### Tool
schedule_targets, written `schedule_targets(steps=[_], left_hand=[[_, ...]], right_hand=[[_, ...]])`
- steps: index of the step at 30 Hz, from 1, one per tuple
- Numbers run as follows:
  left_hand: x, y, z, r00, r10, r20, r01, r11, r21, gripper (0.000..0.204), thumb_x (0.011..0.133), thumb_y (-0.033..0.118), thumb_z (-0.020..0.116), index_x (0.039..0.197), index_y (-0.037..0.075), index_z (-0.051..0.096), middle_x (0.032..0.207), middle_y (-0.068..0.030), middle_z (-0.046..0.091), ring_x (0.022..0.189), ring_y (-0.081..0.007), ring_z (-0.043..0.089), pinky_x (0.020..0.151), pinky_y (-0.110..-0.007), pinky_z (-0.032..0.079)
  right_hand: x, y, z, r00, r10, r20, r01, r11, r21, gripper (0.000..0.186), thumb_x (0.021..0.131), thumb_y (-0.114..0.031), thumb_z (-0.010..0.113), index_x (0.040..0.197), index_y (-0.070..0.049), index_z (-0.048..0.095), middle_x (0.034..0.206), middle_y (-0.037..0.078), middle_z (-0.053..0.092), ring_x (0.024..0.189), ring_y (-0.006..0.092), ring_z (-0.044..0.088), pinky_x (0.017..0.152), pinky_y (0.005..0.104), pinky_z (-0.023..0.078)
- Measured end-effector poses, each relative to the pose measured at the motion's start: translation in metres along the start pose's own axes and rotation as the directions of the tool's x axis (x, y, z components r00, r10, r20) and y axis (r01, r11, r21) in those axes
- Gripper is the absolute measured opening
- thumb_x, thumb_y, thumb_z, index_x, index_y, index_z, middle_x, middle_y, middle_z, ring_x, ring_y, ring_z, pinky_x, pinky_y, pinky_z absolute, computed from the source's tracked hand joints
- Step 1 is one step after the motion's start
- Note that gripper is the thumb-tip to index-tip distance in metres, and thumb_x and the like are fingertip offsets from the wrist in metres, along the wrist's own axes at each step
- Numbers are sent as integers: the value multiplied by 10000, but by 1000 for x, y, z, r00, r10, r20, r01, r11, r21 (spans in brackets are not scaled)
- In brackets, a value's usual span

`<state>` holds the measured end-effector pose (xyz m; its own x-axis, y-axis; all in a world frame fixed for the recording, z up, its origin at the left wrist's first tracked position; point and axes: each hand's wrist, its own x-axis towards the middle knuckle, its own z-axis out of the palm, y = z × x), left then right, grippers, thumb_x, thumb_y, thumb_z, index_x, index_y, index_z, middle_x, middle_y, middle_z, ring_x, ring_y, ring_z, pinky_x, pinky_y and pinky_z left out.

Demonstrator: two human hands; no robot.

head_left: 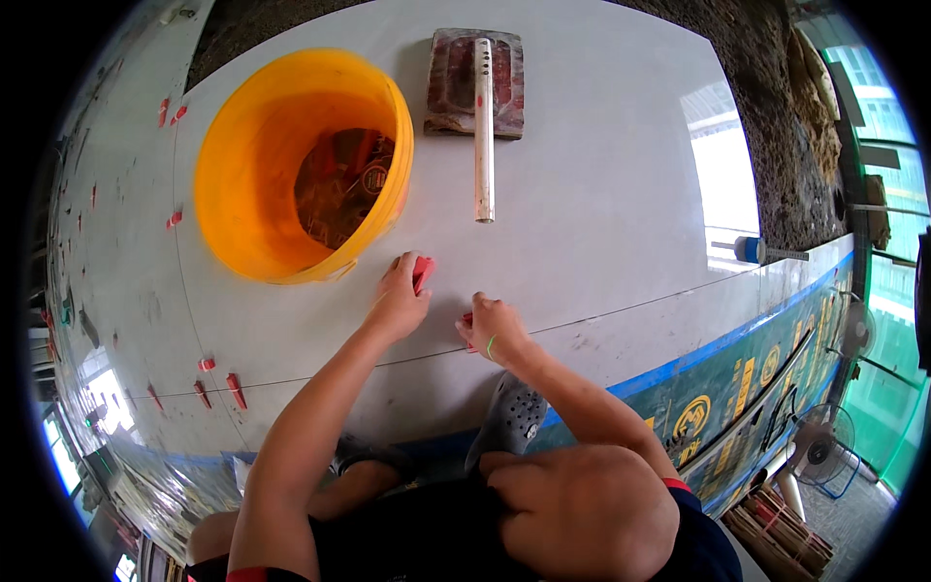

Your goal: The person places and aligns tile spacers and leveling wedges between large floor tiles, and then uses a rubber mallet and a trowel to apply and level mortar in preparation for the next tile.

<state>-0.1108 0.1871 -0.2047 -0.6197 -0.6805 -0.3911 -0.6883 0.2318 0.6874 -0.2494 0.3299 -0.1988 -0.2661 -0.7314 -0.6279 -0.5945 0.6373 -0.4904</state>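
My left hand (396, 299) is closed around a red plastic tile-levelling wedge (424, 273), held just above the large grey tile (592, 175). My right hand (497, 328) pinches another small red wedge (466, 336), mostly covered by the fingers, close to the joint between the tiles. A yellow bucket (228, 184) leans over beside my left hand, with red wedges and other small pieces (341, 184) at its bottom. More red wedges (236, 390) sit along the joints at the left.
A worn, dark red block (451, 82) with a metal tube (485, 165) across it lies on the tile beyond my hands. A blue-capped tool (749, 249) rests at the tile's right edge. Rough mortar (786, 145) borders that side. A fan (822, 446) stands at lower right.
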Motion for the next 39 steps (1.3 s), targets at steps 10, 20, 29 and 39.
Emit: schedule_targets(steps=[10, 20, 29, 39], left_hand=[[-23, 42, 20, 877, 176, 447, -431, 698, 572, 680, 872, 584, 672, 1190, -13, 603, 1196, -190, 628, 1117, -357, 629, 933, -446, 508], [-19, 45, 57, 745, 122, 656, -627, 465, 626, 767, 859, 744, 579, 990, -5, 678, 944, -188, 706, 884, -294, 711, 791, -417, 549], [-10, 40, 59, 595, 144, 791, -712, 551, 435, 513, 974, 553, 545, 938, 73, 722, 860, -125, 719, 824, -294, 710, 716, -412, 556], [2, 70, 55, 489, -48, 871, -767, 451, 456, 239, 1008, 325, 532, 1035, 267, 762, 1001, -62, 702, 928, -297, 705, 739, -460, 563]], right_hand=[[-35, 55, -35, 890, 135, -435, -61, 982, 180, 444, 959, -435, 668, 920, -1, 584, 863, 263, 679, 843, 476, 655, 720, 538, 516], [-165, 228, 27, 426, 451, -785, -388, 874, 292, 562, 1000, -299, 618, 1448, 3, 465, 1490, 262, 420, 1385, 445, 395, 1152, 509, 334], [-163, 249, 66, 456, 316, -832, -470, 879, 76, 667, 1036, -404, 490, 1541, 7, 350, 1571, 249, 350, 1475, 433, 290, 1223, 554, 190], [-167, 252, 61, 435, 332, -837, -484, 870, 94, 708, 987, -410, 539, 1550, -24, 350, 1577, 215, 358, 1491, 402, 292, 1230, 558, 184]])
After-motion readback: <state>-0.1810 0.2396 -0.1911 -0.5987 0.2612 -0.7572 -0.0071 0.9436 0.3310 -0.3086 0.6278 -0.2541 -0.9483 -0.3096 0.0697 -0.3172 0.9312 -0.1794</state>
